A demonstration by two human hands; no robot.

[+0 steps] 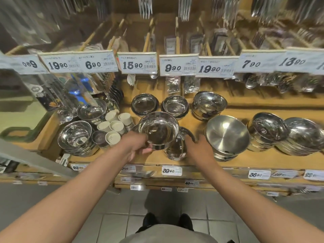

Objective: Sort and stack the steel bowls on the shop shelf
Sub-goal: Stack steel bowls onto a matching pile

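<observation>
On the wooden shop shelf (192, 159), five small white plastic shaker cups (114, 127) are sitting clustered at the left between stacks of shiny steel bowls. At centre, the left hand (135, 146) is gripping one polished footed steel bowl (158, 129) by its base, holding it above the shelf. The right hand (199, 151) is curling around a second steel bowl lying tilted (177, 145), just beside a brushed matte steel bowl (227, 135).

One view only: head camera, wide-angle, worn on your head. You look forward and down at shelf (192, 159) from close, standing height. Both your forearms enter from bottom corners, converge mid-frame. Price tags (138, 63) cross upper third. Your shoes (166, 222) and floor tiles at bottom edge. Edges bend, blur.
</observation>
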